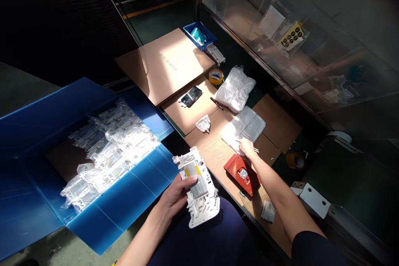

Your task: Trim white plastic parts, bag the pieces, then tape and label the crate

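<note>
White plastic part (200, 191): left hand (178, 194) grasps its side, above the lap (232, 230).
Right hand (247, 148): closed around a slim metal tool (256, 150) at the clear bags (249, 122).
Left thumb (190, 180): slippage could drop the part.
Tool: excess pressure could tear a bag.

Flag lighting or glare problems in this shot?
Head view: hard sunlight patches and shadow edges on the cardboard; head view: glare on the bags in the blue box; head view: upper left nearly black; head view: white part in the left hand reads clearly.
</note>
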A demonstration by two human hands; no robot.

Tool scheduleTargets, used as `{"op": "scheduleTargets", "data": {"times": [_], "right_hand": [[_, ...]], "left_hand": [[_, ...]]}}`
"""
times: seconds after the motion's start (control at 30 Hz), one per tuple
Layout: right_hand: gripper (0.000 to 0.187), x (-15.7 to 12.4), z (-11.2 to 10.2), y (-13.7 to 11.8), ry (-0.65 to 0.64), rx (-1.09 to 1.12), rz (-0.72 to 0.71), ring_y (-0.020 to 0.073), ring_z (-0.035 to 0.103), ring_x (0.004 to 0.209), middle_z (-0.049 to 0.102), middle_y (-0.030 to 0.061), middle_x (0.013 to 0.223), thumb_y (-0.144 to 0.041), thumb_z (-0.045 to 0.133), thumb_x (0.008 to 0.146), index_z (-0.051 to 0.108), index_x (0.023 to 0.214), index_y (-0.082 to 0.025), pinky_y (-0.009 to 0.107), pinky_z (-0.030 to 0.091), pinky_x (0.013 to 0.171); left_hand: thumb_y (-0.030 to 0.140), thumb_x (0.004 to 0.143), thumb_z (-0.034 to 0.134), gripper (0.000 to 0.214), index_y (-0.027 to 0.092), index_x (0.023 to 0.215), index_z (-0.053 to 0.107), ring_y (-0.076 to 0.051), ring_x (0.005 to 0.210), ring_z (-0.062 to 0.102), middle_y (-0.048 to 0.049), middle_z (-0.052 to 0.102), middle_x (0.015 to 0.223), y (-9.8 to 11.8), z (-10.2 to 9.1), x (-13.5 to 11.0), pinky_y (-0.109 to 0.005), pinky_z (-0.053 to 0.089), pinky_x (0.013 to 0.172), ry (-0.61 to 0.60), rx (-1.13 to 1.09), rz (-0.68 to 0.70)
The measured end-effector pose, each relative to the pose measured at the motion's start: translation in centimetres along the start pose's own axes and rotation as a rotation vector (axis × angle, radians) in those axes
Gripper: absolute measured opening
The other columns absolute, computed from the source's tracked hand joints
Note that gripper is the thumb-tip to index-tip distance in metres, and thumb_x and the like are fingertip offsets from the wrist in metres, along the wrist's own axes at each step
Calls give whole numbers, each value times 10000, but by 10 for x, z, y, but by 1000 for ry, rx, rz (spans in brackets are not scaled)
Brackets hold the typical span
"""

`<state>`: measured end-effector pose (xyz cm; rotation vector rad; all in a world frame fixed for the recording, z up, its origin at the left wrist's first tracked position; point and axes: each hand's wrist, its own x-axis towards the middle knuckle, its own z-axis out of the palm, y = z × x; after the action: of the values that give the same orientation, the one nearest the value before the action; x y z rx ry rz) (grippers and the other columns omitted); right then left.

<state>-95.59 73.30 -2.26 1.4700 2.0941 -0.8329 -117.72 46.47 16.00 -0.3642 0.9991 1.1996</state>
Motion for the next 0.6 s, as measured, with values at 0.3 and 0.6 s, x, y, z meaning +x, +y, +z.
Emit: {"op": "scheduleTargets", "data": {"times": [0.3,0.6], "right_hand": [[263,-42,-45,6,-132,372,-94,155,651,790,693,23,830,-391,647,901,663,874,-129,344,546,785],[294,-165,-20,-43,89,1063,-88,193,656,812,716,45,843,-413,785,677,653,788,-174,325,535,797]], "left_hand": [[176,691,818,430,137,1101,694,-272,809,729,-120,762,959,-4,8,1,-374,608,716,-25,39,21],[123,662,814,420,168,1071,729,-308,932,730,-128,755,1085,-27,43,20,-425,594,836,-255,86,-34]]}}
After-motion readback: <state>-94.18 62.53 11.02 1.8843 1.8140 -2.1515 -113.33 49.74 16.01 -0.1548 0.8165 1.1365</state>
